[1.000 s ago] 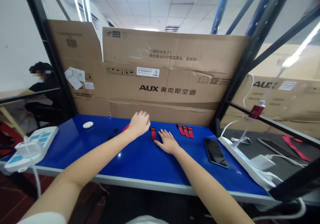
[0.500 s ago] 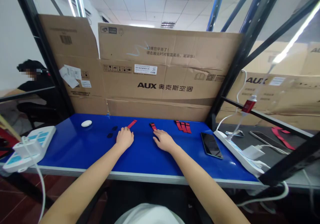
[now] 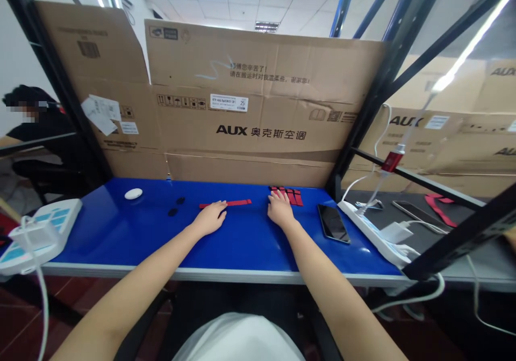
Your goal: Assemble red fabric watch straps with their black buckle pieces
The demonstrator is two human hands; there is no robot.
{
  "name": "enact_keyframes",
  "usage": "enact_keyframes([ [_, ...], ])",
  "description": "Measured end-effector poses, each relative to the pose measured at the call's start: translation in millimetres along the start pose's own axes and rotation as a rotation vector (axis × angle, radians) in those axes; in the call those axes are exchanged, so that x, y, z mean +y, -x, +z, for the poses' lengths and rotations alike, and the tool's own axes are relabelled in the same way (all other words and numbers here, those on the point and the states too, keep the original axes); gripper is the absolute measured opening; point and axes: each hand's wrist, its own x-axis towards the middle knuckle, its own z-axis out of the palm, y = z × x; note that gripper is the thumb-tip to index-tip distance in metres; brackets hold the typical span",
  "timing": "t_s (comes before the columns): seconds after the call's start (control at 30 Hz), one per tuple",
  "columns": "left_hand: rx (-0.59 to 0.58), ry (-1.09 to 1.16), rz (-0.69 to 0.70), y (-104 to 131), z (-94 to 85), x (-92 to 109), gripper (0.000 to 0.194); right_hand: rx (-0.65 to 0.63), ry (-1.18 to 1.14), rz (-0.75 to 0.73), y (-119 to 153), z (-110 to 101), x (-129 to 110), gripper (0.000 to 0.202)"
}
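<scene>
A long red strap (image 3: 241, 203) lies stretched sideways on the blue tabletop. My left hand (image 3: 209, 218) rests on its near side, fingers stretched out flat and covering part of it. Over to the right, a row of shorter red straps with black ends (image 3: 297, 197) lies side by side near the cardboard. My right hand (image 3: 280, 210) reaches over the left end of that row, its fingers spread and touching the straps; they hide part of the leftmost one. Two small black pieces (image 3: 173, 212) are left of my left hand.
A phone (image 3: 333, 223) lies right of the straps, beside a white power strip (image 3: 377, 234) with cables. A white oval object (image 3: 133, 194) and another power strip (image 3: 60, 232) are at left. Cardboard (image 3: 250, 108) walls the back. A person (image 3: 40, 119) sits beyond the left post.
My right hand has moved right, from a short strap in the middle to the row of straps; that middle spot no longer shows the short strap. My left hand has shifted right along the long strap.
</scene>
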Motion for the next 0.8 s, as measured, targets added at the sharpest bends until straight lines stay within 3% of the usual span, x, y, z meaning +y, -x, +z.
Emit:
enact_keyframes([
  [0.1,-0.032,0.057,0.100,-12.9,9.1,7.8,0.045,-0.022,-0.126,-0.187,-8.0,-2.2,-31.3,0.045],
  [0.2,-0.005,0.142,0.149,-28.7,10.2,9.8,0.043,-0.181,-0.254,-0.106,-20.0,0.8,-59.5,0.043],
  [0.27,0.101,0.169,0.093,-33.7,0.4,0.7,0.041,-0.226,-0.288,-0.041,-25.5,6.0,-69.4,0.032],
  [0.33,0.239,0.106,-0.058,-30.6,-17.5,-18.6,0.035,-0.203,-0.329,-0.030,-27.4,12.0,-70.3,0.020],
  [0.4,0.354,-0.035,-0.314,-20.2,-38.8,-44.7,0.027,-0.152,-0.392,-0.047,-25.9,15.5,-64.0,0.013],
  [0.47,0.386,-0.121,-0.551,-7.1,-57.1,-70.6,0.022,-0.081,-0.432,-0.098,-21.6,13.8,-54.2,0.009],
  [0.6,0.301,-0.157,-0.798,8.7,-72.6,-99.0,0.029,-0.026,-0.336,-0.238,-8.6,-2.0,-40.7,0.016],
  [0.7,0.203,-0.091,-0.807,6.6,-71.7,-97.4,0.026,-0.076,-0.306,-0.274,0.3,-8.5,-47.5,0.019],
  [0.8,0.142,-0.006,-0.758,-1.4,-65.7,-85.8,0.016,-0.094,-0.390,-0.279,5.1,-0.2,-69.8,0.022],
])
